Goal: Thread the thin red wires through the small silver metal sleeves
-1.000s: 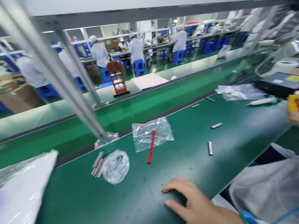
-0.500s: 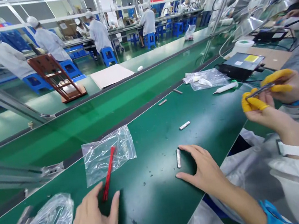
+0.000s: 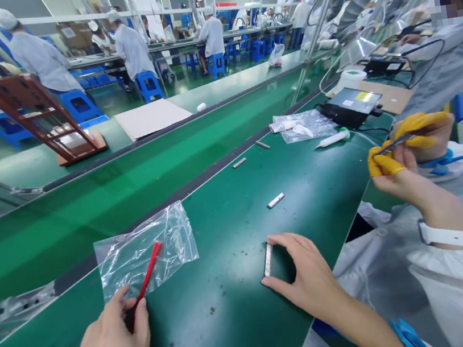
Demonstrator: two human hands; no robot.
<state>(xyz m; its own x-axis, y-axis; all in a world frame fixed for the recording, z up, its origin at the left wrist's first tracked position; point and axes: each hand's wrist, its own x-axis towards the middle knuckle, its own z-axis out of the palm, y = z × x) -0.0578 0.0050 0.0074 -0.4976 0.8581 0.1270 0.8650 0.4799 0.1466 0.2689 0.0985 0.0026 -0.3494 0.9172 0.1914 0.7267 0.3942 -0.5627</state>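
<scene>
My left hand pinches the lower end of a thin bundle of red wires between thumb and fingers. The upper end of the bundle lies over a clear plastic bag. With thumb and index finger at its two ends, my right hand grips a small flat silvery strip on the green work surface. A similar strip lies beyond it.
Two more small strips lie near the far edge. Behind them are a plastic bag, a white syringe-like tube and a black device. At right, a co-worker's hands in yellow finger covers hold a thin dark piece.
My left hand has closed on the red wires' lower end. My right thumb and index finger have come onto the strip's ends, and the strip has tilted slightly. The view has shifted right.
</scene>
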